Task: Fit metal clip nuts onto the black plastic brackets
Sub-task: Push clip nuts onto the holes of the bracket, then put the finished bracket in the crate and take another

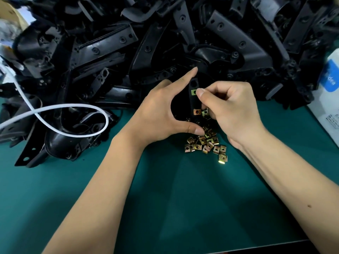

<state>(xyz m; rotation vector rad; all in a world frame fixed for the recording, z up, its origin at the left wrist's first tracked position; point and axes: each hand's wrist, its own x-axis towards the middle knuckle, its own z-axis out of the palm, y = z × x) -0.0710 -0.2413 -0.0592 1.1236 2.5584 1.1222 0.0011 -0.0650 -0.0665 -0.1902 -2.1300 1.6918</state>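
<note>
held bracket (194,99): black plastic strip, stood roughly upright between both hands, just above the loose nut pile; landmark for all lines below
left hand (161,110): left of held bracket, spread into a wide C; forefinger stretched up along the bracket's top left edge, thumb tip down at its lower end by the nut pile; bracket braced between the two, fingers mostly straight
right hand (231,110): right of held bracket, fingers curled; thumb tip pressed against a green-tinted clip nut (193,92) sitting on the bracket's mid section; lower fingers curl round more nuts (205,112) at the bracket's lower right
fitted nut (196,112): orange-toned, on the lower part of held bracket, below the green one
loose nut pile (207,143): brass-coloured clip nuts heaped on the counter right under held bracket, a few strays toward the camera
counter (165,198): green mat, below held bracket
bracket heap (128,43): big jumble of black plastic brackets behind and to both sides of held bracket, spills onto the counter at left
white cable (73,109): loops over the heap, well left of held bracket
white box (328,92): blue label, far right of held bracket, partly cut off by frame edge, text not legible
</note>
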